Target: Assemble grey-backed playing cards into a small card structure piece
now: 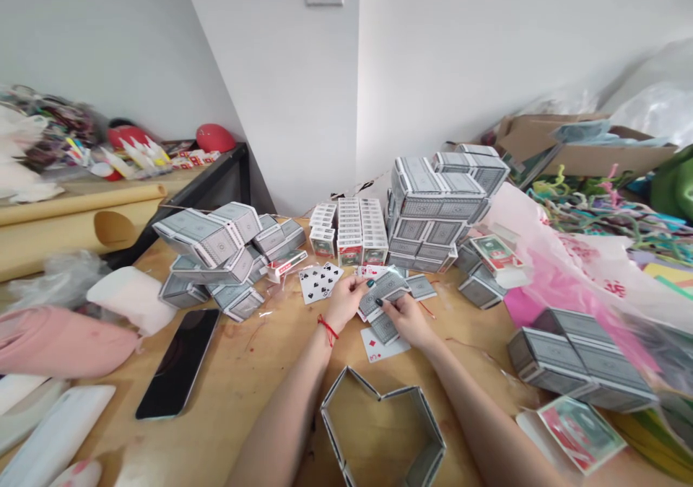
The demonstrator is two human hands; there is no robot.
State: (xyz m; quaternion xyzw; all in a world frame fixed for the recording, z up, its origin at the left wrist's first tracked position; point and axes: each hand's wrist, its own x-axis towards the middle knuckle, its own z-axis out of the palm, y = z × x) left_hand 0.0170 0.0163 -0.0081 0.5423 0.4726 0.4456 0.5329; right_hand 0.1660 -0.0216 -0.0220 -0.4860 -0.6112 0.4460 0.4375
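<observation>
My left hand (pixel 351 298) and my right hand (pixel 403 315) meet over the middle of the table, both closed on grey-backed playing cards (pixel 383 292). Thumbs with dark green nails press on the card backs. Under the hands lie more loose cards, among them a face-up three of diamonds (pixel 382 346). Left of my left hand is a spade card (pixel 319 282), face up. Nearer me, between my forearms, stands a heart-shaped frame (pixel 379 398) made of cards on edge. How many cards the hands hold cannot be made out.
Stacked card-covered boxes stand at left (pixel 208 238) and right (pixel 433 205), with rows of card packs (pixel 350 227) between. A black phone (pixel 178 364) lies at left. On the right are more card boxes (pixel 579 357), an opened card pack (pixel 582 433) and pink plastic (pixel 574 285).
</observation>
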